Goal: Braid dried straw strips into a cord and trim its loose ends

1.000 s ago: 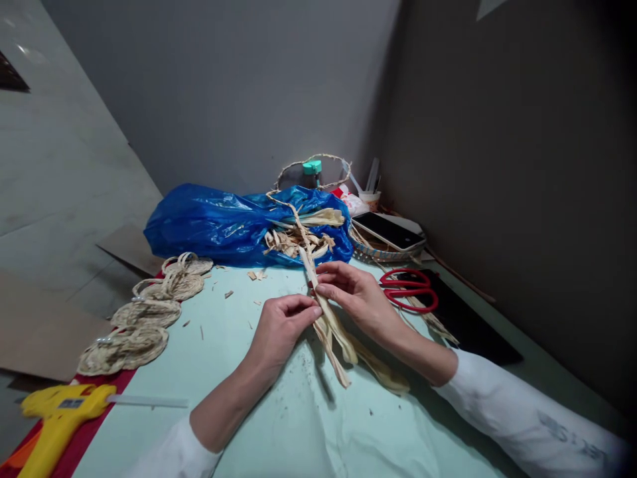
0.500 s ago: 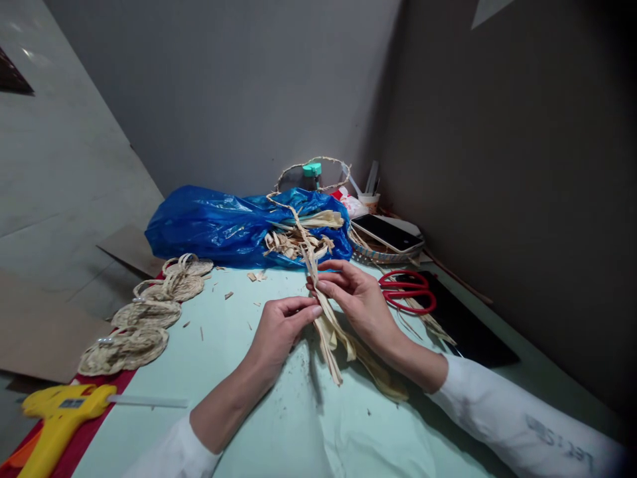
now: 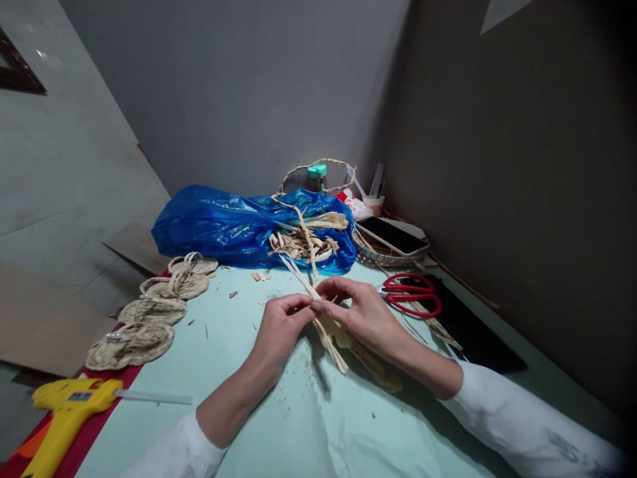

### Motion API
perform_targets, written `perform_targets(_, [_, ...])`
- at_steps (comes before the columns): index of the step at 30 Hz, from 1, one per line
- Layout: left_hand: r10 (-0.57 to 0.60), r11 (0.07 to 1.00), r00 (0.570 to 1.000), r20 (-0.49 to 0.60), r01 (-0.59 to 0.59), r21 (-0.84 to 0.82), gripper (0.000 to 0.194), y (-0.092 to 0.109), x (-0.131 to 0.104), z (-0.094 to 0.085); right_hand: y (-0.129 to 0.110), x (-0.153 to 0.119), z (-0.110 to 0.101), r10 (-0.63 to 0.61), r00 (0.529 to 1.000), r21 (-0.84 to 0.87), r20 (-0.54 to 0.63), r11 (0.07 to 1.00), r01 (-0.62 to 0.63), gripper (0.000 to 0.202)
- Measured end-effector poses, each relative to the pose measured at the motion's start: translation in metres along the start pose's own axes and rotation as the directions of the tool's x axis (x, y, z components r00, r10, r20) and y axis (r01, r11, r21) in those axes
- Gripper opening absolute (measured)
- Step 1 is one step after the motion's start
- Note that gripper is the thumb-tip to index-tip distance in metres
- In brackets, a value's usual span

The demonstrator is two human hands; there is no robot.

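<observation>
My left hand [image 3: 279, 335] pinches the pale dried husk strips [image 3: 332, 346] between thumb and fingertips, just above the table. Close beside it, my right hand [image 3: 367, 317] grips the same strips, its thumb touching the left fingertips. From this spot a thin braided husk cord [image 3: 307, 238] runs up and away, ending in a wide loop over the blue bag. One strip points up to the left over my fingers; others hang down to the right, partly behind my right hand. The exact crossing of the strips is hidden by my fingers.
A blue plastic bag [image 3: 213, 229] of husks lies at the back. Red-handled scissors [image 3: 413, 307] and a phone [image 3: 393, 236] on a basket are at right. Several small woven slippers [image 3: 152, 312] line the left edge, near a yellow glue gun [image 3: 74, 401].
My right hand has come down against the left, its fingers now closer to it. One strip has swung from the lower right to point up left. The view has shifted slightly.
</observation>
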State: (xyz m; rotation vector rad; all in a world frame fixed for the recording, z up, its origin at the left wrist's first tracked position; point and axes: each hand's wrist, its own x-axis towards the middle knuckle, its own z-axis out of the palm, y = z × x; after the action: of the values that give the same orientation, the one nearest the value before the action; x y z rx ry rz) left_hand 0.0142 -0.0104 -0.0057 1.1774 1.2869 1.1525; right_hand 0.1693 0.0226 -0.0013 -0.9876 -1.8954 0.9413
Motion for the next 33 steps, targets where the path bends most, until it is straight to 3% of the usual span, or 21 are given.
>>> perform_targets(2, [0.003, 1.0, 1.0, -0.006, -0.003, 0.02, 0.015, -0.001, 0.001, -0.001, -0.002, 0.0, -0.003, -0.004, 1.0, -0.071, 0.023, 0.997, 0.006, 0.015])
perform_targets(5, [0.014, 0.998, 1.0, -0.014, -0.013, 0.057, 0.016, -0.003, 0.002, -0.002, -0.001, 0.003, -0.004, 0.031, 0.999, -0.041, 0.033, 0.999, -0.029, 0.015])
perform_targets(12, [0.029, 0.997, 0.999, -0.034, -0.026, 0.079, 0.017, -0.001, 0.001, -0.003, 0.009, 0.01, -0.01, 0.164, 0.979, 0.289, 0.123, 0.938, -0.193, 0.016])
perform_targets(16, [0.019, 0.995, 0.999, -0.032, -0.016, 0.096, 0.017, 0.001, 0.0, -0.003, 0.004, 0.008, -0.012, 0.168, 0.977, 0.403, 0.128, 0.891, -0.206, 0.014])
perform_targets(21, [0.044, 0.992, 0.999, -0.026, -0.041, 0.123, 0.019, -0.002, 0.002, -0.003, 0.0, 0.009, -0.012, 0.268, 0.957, 0.514, 0.113, 0.808, -0.287, 0.021])
perform_targets(24, [0.037, 0.991, 0.999, -0.038, -0.032, 0.129, 0.02, -0.003, 0.002, -0.003, 0.009, 0.019, -0.038, 0.28, 0.95, 0.353, -0.142, 0.911, -0.216, 0.022])
perform_targets(26, [0.032, 0.992, 0.998, -0.045, -0.027, 0.122, 0.02, -0.002, 0.001, -0.002, 0.019, 0.028, -0.069, 0.17, 0.895, 0.023, -0.413, 0.984, -0.176, 0.022])
perform_targets(28, [0.036, 0.993, 0.998, -0.043, -0.031, 0.118, 0.019, -0.002, 0.0, -0.002, 0.027, 0.034, -0.099, 0.021, 0.823, -0.349, -0.567, 0.9, -0.263, 0.022])
perform_targets(30, [0.053, 0.992, 0.998, -0.035, -0.049, 0.116, 0.017, -0.002, -0.001, -0.001, 0.029, 0.035, -0.116, -0.184, 0.771, -0.581, -0.609, 0.765, -0.277, 0.031])
perform_targets(32, [0.085, 0.988, 0.996, -0.023, -0.082, 0.128, 0.015, -0.002, -0.001, 0.001, 0.025, 0.032, -0.109, -0.268, 0.806, -0.632, -0.527, 0.758, -0.161, 0.03])
perform_targets(33, [0.108, 0.985, 0.994, -0.013, -0.105, 0.139, 0.014, -0.002, -0.001, 0.001, 0.02, 0.03, -0.098, -0.255, 0.857, -0.584, -0.448, 0.809, -0.065, 0.026])
